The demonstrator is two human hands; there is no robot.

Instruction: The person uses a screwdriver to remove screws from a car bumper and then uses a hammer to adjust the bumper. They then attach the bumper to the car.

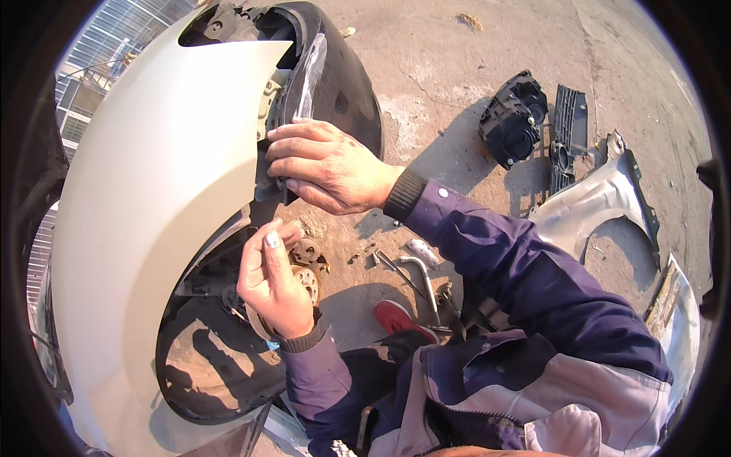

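My right hand (331, 167) is closed over the rear end of a black car bumper (346, 91), its fingers curled over the edge beside the white fender (152, 175). A strip of clear film (311, 76) lies along the bumper just beyond my fingers. Lower and nearer to me, my left hand (272, 286) is held up at the wheel arch, thumb bent against the fingers. Whatever it may pinch is too small or hidden. Behind that hand the wheel hub (306, 280) shows partly, with no wheel on it.
Hand tools, among them a bent metal bar (420, 286), lie on the ground by my red shoe (400, 318). Farther right are a black headlight unit (514, 122), a black grille (565, 141) and a loose silver fender (598, 198).
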